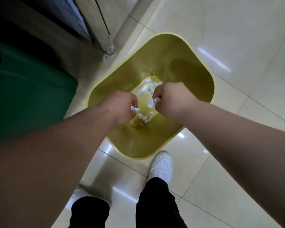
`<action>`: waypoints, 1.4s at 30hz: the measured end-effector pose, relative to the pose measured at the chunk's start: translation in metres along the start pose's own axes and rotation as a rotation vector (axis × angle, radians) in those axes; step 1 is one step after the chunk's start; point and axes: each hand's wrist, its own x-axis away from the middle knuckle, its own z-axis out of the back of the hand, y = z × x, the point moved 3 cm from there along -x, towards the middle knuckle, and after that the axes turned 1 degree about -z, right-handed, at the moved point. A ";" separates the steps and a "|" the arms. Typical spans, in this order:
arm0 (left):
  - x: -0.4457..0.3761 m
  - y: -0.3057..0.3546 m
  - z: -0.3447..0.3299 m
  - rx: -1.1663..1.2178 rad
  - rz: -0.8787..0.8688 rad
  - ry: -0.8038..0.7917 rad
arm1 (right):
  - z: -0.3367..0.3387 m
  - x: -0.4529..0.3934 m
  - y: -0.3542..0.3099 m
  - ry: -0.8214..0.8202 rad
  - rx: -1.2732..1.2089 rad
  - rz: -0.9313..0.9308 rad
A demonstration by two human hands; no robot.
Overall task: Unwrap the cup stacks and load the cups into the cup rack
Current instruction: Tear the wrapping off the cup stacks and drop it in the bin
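Observation:
Both my hands hang over an open yellow bin on the tiled floor. My left hand is closed on a crumpled piece of clear plastic wrap. My right hand is closed on another bit of the wrap. Wrinkled wrap shows between and below the two fists, and more scraps lie at the bin's bottom. No cups or cup rack are in view.
A green bin stands at the left. A metal cabinet leg is beyond the yellow bin. My white shoes and black trousers are below, on glossy cream floor tiles.

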 end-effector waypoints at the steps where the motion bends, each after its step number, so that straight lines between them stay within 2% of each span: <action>1: -0.006 -0.001 -0.001 -0.021 0.009 -0.011 | -0.002 -0.005 0.000 -0.010 0.040 -0.003; 7: -0.028 -0.006 -0.011 -0.104 0.011 -0.038 | -0.015 -0.025 0.004 -0.079 0.137 -0.017; 13: -0.034 -0.012 -0.017 -0.117 0.029 -0.085 | -0.026 -0.038 0.005 -0.217 0.091 -0.117; 19: -0.033 -0.011 -0.014 -0.124 0.032 -0.099 | -0.033 -0.037 0.008 -0.200 0.005 -0.161; 29: 0.005 0.004 0.022 -0.199 -0.014 -0.159 | -0.019 -0.012 -0.005 -0.261 0.080 -0.124; 35: 0.069 0.013 0.085 -0.265 -0.035 -0.146 | 0.042 0.039 -0.035 -0.229 0.098 -0.081; 42: 0.188 0.029 0.185 -0.222 -0.033 -0.106 | 0.143 0.134 -0.094 -0.196 0.149 0.018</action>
